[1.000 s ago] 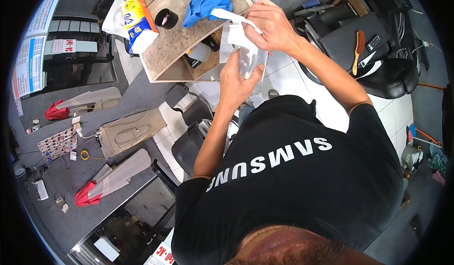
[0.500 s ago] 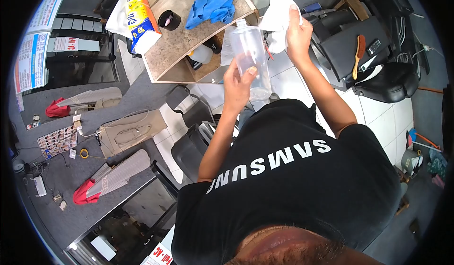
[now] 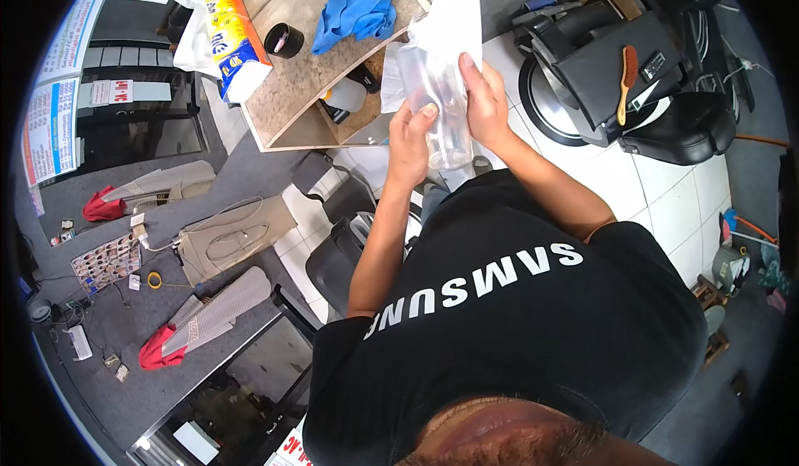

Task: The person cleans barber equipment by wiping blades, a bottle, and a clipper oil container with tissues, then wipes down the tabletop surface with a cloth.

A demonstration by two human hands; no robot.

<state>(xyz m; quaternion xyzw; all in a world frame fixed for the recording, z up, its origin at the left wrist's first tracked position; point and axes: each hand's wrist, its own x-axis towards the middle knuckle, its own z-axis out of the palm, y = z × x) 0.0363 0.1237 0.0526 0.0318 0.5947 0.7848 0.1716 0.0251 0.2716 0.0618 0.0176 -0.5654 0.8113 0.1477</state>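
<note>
A clear plastic bottle (image 3: 445, 129) is held in front of my chest, its neck pointing away from me. My left hand (image 3: 410, 141) is wrapped round the bottle's left side, with the thumb laid across it. On the other side, my right hand (image 3: 486, 104) grips a white tissue (image 3: 456, 29) and presses it against the bottle's upper right side. The tissue covers the bottle's neck, so I cannot tell whether it has a cap. Part of the right fingers is hidden behind the tissue and bottle.
Ahead stands a wooden cabinet (image 3: 287, 75) bearing a blue cloth (image 3: 358, 12), a black cup (image 3: 284, 41) and a tissue pack (image 3: 235, 46). A wood-handled brush (image 3: 627, 83) lies on the black chair (image 3: 583, 75) at right. A grey counter (image 3: 108, 316) runs along the left.
My right hand has come left and down, bringing the tissue from beside the bottle onto its upper part. My left hand still holds the bottle.
</note>
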